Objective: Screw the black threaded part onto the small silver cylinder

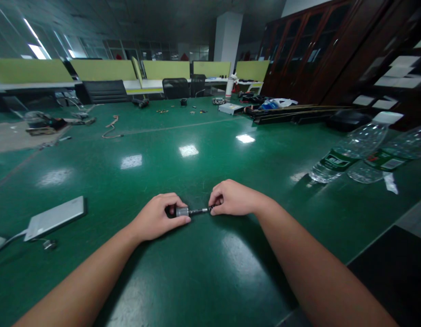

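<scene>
A small metal cylinder (182, 211) with a thin dark shaft (197, 211) lies level, low over the green table (162, 163) or on it. My left hand (162, 216) is closed round the cylinder, thumb in front and fingers behind. At the shaft's right end, my right hand (227, 200) pinches a small dark piece (211, 208), which seems to touch the silvery tip of the shaft. The fingers partly hide that piece.
At the left lies a silver power bank (56, 218) with a cable. Two water bottles (353, 147) (393, 152) stand at the right. Farther back are a twisted cord (111, 127), a white box (230, 108), dark long strips (285, 114) and a power tool (43, 122).
</scene>
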A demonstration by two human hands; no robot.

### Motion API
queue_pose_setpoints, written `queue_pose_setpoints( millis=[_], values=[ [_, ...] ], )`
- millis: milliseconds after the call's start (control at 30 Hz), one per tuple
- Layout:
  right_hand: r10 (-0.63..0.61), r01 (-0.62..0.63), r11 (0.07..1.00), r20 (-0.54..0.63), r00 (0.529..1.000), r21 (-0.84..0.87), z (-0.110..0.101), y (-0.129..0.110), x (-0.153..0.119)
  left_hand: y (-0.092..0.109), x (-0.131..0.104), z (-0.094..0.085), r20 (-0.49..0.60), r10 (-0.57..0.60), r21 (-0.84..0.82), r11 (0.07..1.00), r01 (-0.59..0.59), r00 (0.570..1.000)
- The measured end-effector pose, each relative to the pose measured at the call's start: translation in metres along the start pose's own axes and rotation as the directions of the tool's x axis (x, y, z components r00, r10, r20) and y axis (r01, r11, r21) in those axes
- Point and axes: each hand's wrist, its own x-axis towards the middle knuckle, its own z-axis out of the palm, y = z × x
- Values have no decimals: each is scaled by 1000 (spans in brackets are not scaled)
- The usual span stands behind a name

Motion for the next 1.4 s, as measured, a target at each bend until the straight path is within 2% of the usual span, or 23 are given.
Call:
queue_pose_setpoints(
  millis=[200,400,567,867,1400],
  values=[
    [-38,39,998,-25,999,56,11,-7,7,1,1,0,4,-6,-2,1000,6,1000],
    [-83,97,956,-61,995,277,28,-16,17,-1,0,0,-14,3,-3,1000,-3,1000],
    [-80,99,981,-115,990,166,26,-14,16,-7,-1,2,-47,11,-30,999,-13,999],
    [-126,130,991,-99,987,37,30,-19,16,-3,0,0,-29,1,-81,997,-3,1000],
    [-149,154,988,-167,975,22,38,-26,22,-9,0,2,-92,-42,-78,996,35,995]
  ],
)
